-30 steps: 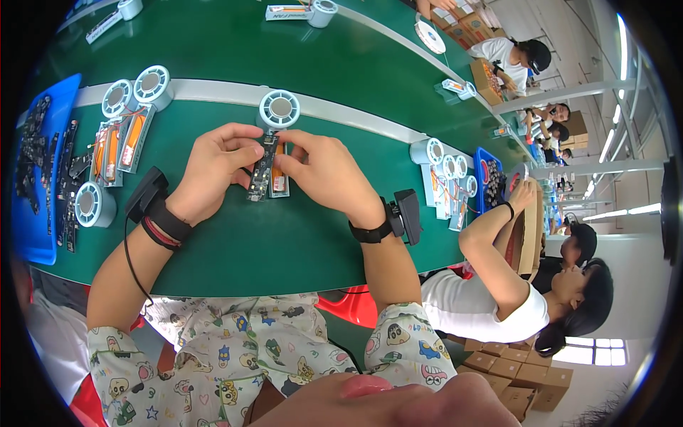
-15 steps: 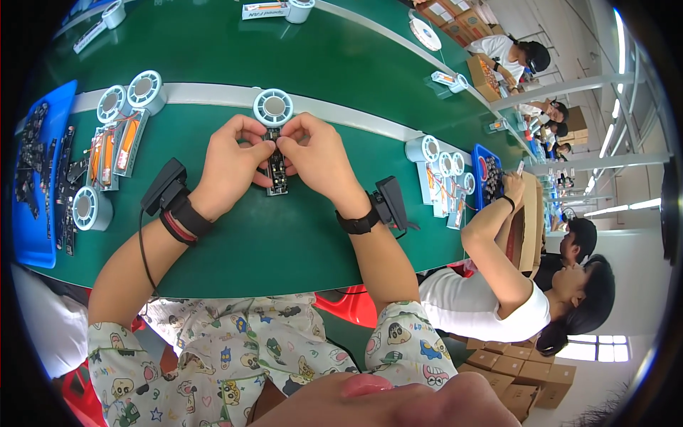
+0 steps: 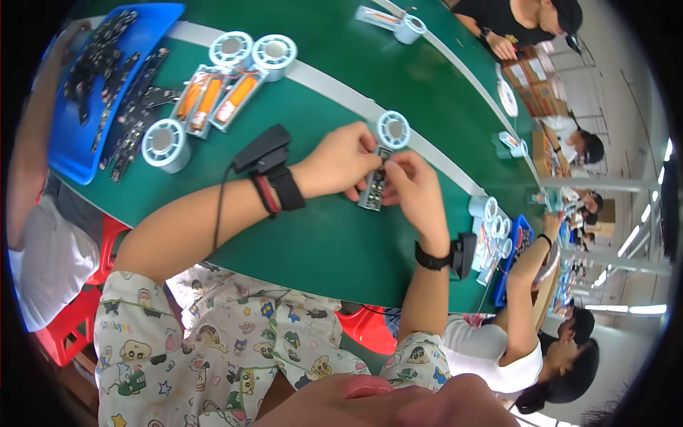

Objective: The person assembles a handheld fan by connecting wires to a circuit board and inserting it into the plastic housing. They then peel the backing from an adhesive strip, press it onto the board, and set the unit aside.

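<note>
In front of me on the green table lies a handheld fan, its round pale-blue head (image 3: 393, 129) at the far end and a black circuit board (image 3: 373, 188) exposed along its handle. My left hand (image 3: 338, 164) is closed on the handle's left side, thumb and fingertips at the board's upper part. From the right, my right hand (image 3: 418, 188) grips the same handle, its thumb and forefinger bent at the board's edge just below the head. The fingertips partly cover the board, so any small part or wire between them is hidden.
At left lie fan units with orange batteries (image 3: 235, 99), a fan head (image 3: 165, 144), loose circuit boards (image 3: 135, 135) and a blue tray (image 3: 80, 167) of boards. More fans (image 3: 491, 228) stand at right, beside a co-worker's arm (image 3: 523, 274). A pale rail (image 3: 324, 80) crosses the table.
The view has swung left, so the table's things appear farther right and the left tray shows more fully. Both hands stay on the fan; the right thumb has drawn slightly away from the left thumb.
</note>
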### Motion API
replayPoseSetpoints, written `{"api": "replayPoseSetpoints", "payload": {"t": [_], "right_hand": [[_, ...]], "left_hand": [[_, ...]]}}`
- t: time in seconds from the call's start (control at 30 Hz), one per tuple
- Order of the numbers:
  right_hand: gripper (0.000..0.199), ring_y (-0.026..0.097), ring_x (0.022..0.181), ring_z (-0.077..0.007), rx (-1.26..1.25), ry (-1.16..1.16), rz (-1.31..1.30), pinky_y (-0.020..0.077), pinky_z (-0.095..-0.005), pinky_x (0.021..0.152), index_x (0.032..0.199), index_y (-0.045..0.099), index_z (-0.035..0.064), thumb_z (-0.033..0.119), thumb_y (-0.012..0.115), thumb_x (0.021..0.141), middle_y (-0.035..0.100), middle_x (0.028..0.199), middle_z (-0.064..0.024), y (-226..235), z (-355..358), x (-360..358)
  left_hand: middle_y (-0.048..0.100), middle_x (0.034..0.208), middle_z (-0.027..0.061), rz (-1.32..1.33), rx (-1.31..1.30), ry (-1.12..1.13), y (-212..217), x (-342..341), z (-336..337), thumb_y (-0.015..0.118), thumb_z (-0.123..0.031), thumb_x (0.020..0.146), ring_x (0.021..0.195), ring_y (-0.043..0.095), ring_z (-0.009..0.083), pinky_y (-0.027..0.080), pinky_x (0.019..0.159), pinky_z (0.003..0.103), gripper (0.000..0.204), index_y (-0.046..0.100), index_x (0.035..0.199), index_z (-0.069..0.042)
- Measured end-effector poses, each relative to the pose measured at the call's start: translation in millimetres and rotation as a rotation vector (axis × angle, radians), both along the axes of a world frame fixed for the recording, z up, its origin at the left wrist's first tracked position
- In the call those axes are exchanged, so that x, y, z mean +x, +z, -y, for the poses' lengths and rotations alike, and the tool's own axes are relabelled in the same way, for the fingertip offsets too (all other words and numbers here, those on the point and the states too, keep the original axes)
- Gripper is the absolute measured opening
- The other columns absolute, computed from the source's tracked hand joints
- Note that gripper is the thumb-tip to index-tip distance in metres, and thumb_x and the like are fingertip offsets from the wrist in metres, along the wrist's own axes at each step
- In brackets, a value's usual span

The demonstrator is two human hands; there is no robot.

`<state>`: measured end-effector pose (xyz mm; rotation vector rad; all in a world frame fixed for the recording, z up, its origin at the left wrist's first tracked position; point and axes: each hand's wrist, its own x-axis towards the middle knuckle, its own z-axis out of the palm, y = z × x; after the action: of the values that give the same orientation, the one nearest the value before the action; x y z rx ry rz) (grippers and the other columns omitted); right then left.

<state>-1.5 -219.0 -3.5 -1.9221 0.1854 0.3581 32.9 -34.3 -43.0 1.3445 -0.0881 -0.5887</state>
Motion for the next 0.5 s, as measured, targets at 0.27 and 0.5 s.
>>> {"api": "replayPoseSetpoints", "payload": {"t": [0.27,0.5], "right_hand": [[0.038,0.066,0.06,-0.0319,-0.922,0.268,0.22,0.0498,-0.0421,0.058,0.084,0.065,-0.0053,0.031,0.073,0.092,0.067,0.068,-0.0174,25.5,-38.3,-17.7],[0.046,0.071,0.076,-0.0437,-1.132,0.068,0.368,0.0546,-0.0502,0.068,0.079,0.069,-0.0029,0.042,0.066,0.09,0.069,0.076,-0.0264,-9.7,29.2,143.9]], "left_hand": [[0.069,0.082,0.0141,0.489,0.365,0.014,-4.8,11.2,-4.1,0.073,-0.015,0.086,0.081,0.072,0.0322,0.057,0.069,0.046,0.021,0.061,0.098,-0.003],[0.067,0.09,0.0134,0.911,0.521,0.143,-21.4,-10.3,7.3,0.065,-0.014,0.087,0.081,0.071,0.0333,0.057,0.069,0.045,0.012,0.061,0.093,-0.004]]}}
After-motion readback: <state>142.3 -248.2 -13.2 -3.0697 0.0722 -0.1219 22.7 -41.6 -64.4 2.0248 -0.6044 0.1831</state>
